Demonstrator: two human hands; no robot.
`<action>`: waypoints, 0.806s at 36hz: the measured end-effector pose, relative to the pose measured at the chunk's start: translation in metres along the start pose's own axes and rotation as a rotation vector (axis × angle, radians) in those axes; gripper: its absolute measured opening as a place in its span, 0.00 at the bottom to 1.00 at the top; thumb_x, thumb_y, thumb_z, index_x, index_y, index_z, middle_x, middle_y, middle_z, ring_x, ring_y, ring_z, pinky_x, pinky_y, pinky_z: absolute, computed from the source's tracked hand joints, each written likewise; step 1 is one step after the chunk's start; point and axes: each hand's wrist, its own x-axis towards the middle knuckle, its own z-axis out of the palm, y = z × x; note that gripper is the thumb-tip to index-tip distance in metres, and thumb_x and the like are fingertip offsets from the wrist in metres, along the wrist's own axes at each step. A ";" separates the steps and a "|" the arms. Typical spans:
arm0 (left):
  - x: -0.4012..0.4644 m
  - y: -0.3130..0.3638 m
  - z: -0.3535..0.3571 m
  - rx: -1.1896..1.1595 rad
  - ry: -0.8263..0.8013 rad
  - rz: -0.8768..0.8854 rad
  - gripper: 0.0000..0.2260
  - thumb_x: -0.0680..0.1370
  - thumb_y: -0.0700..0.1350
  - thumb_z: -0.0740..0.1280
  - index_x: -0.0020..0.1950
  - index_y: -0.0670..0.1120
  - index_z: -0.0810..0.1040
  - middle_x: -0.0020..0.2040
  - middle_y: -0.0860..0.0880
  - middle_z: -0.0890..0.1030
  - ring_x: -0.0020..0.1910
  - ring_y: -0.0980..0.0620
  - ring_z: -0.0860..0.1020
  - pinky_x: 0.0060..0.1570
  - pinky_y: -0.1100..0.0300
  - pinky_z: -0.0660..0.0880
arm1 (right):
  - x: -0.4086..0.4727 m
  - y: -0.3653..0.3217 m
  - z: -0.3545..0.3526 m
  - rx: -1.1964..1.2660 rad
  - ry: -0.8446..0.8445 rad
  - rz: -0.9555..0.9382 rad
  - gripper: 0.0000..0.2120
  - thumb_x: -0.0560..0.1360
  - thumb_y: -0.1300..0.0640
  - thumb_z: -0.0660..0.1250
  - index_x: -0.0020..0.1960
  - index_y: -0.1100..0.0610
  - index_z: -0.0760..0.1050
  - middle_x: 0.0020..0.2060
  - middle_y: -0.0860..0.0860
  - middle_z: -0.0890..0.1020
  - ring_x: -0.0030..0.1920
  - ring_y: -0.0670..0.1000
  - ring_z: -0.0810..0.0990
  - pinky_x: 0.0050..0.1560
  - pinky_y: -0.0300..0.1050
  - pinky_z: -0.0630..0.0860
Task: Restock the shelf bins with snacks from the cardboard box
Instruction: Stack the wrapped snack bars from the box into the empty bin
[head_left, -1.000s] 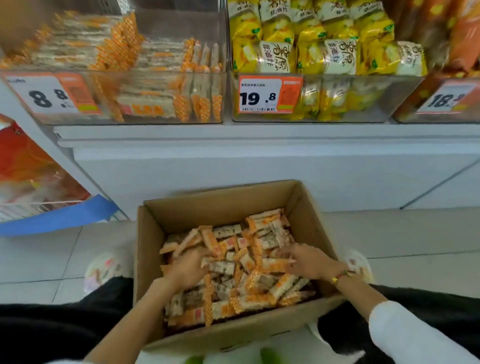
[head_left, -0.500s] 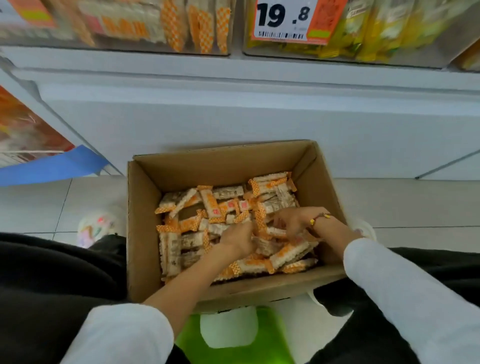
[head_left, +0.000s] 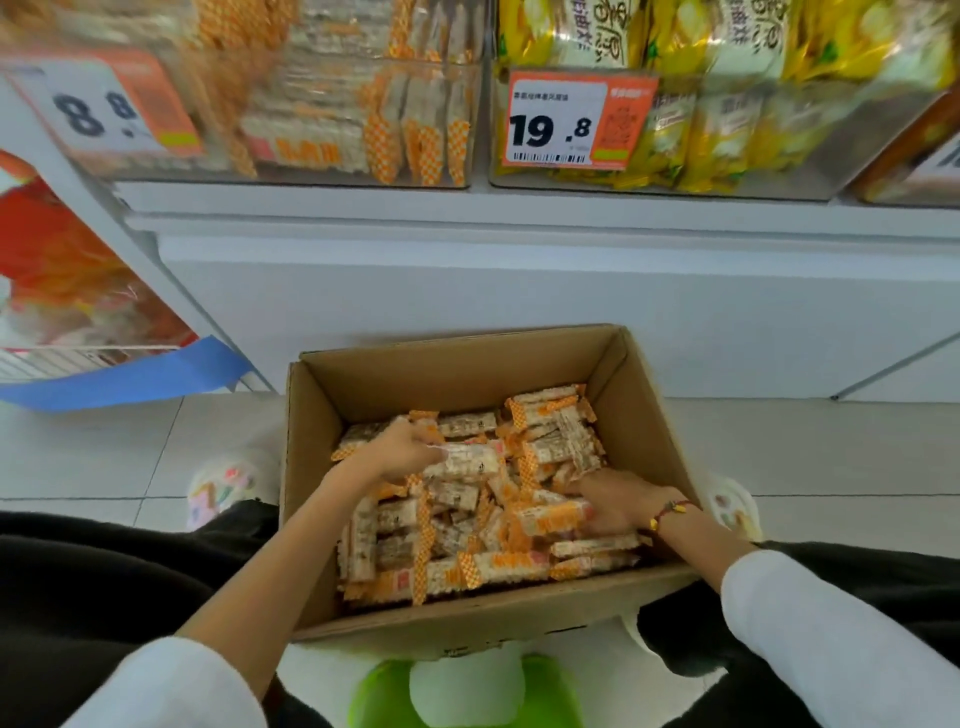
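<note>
A white shelf (head_left: 519, 223) runs across the far side, carrying clear bins. The far-left bin (head_left: 322, 119), tagged 8.8, holds orange-and-white snack bars like those in the box, and has room near its top. The bin to its right (head_left: 727, 130), tagged 19.8, is packed with yellow bags.

On the floor tiles near the person sits the open cardboard box (head_left: 457, 364), roughly half full of loose snack bars (head_left: 467, 540).

Half a second ago both hands were close together near the box's middle. Now they are apart: the left hand (head_left: 400, 452) has gone to the far-left part of the pile, fingers curled round one bar (head_left: 467, 460), lifting its end. The right hand (head_left: 613, 504) lies at the near-right, fingers wrapped round several bars (head_left: 550, 517).

Judging by this, gathering is nearly over, and the carry up to the 8.8 bin comes next.
</note>
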 end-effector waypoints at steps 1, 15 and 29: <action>-0.002 -0.003 0.000 -0.045 0.022 -0.007 0.17 0.82 0.47 0.61 0.69 0.42 0.71 0.53 0.47 0.75 0.35 0.53 0.72 0.30 0.63 0.68 | -0.002 0.001 -0.004 0.070 0.023 0.022 0.28 0.75 0.46 0.68 0.72 0.51 0.66 0.64 0.52 0.75 0.63 0.55 0.74 0.53 0.43 0.72; -0.052 0.042 -0.060 -0.616 0.024 0.223 0.09 0.81 0.46 0.61 0.59 0.54 0.77 0.57 0.49 0.81 0.56 0.50 0.79 0.55 0.54 0.76 | -0.066 -0.058 -0.161 0.302 0.302 -0.265 0.28 0.76 0.47 0.68 0.73 0.43 0.63 0.63 0.43 0.71 0.56 0.40 0.71 0.49 0.34 0.64; -0.106 0.101 -0.090 -0.242 0.168 0.382 0.30 0.75 0.69 0.51 0.71 0.56 0.68 0.64 0.60 0.73 0.63 0.57 0.72 0.62 0.65 0.65 | -0.090 -0.079 -0.201 0.321 0.626 -0.347 0.24 0.70 0.52 0.75 0.65 0.43 0.75 0.57 0.41 0.80 0.51 0.44 0.79 0.50 0.41 0.76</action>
